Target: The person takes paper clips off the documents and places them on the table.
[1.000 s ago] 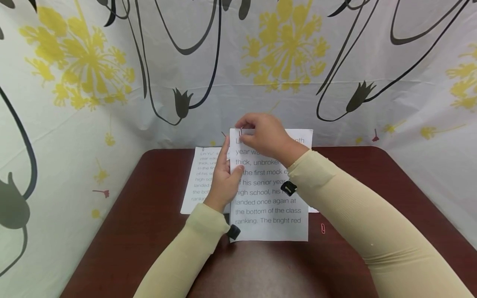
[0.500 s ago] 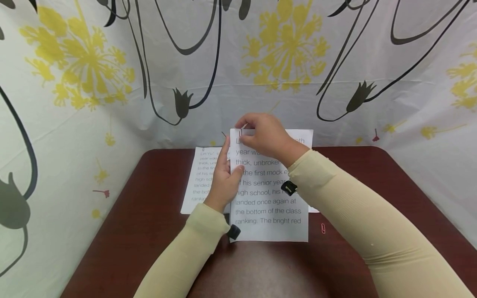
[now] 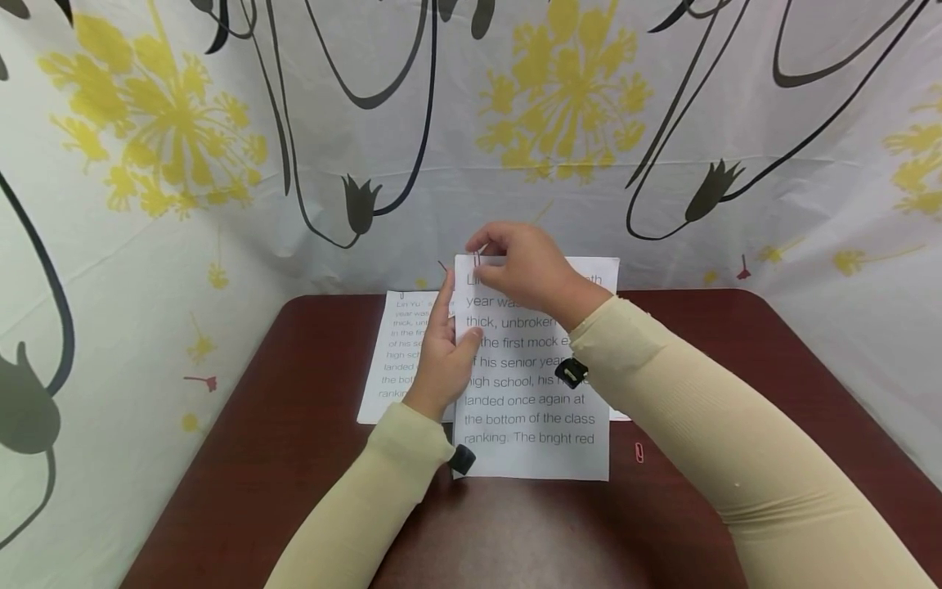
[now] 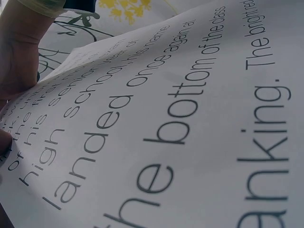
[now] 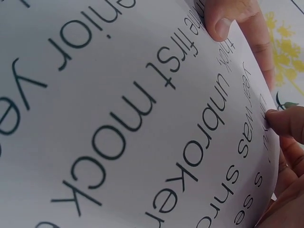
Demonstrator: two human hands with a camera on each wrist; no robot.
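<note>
A printed sheet of paper (image 3: 533, 409) is held upright in the middle of the head view. My left hand (image 3: 445, 360) grips its left edge, thumb in front and fingers behind. At the top left corner a reddish paper clip (image 3: 477, 260) straddles the top edge. My right hand (image 3: 531, 266) pinches the clip there, its thumb on the front of the paper. In the right wrist view the right thumb (image 5: 287, 121) presses near the sheet's edge, and the left thumb (image 5: 222, 27) lies farther along; the clip cannot be made out there.
More printed paper (image 3: 393, 364) lies on the dark red table (image 3: 243, 458) behind the held sheet, a small clip (image 3: 401, 295) at its top. A loose red paper clip (image 3: 639, 452) lies to the right. A flower-patterned curtain (image 3: 471, 147) hangs behind the table.
Both hands stay nearly still. The held sheet shifts very slightly, and a bit more of the clip shows above the right thumb.
</note>
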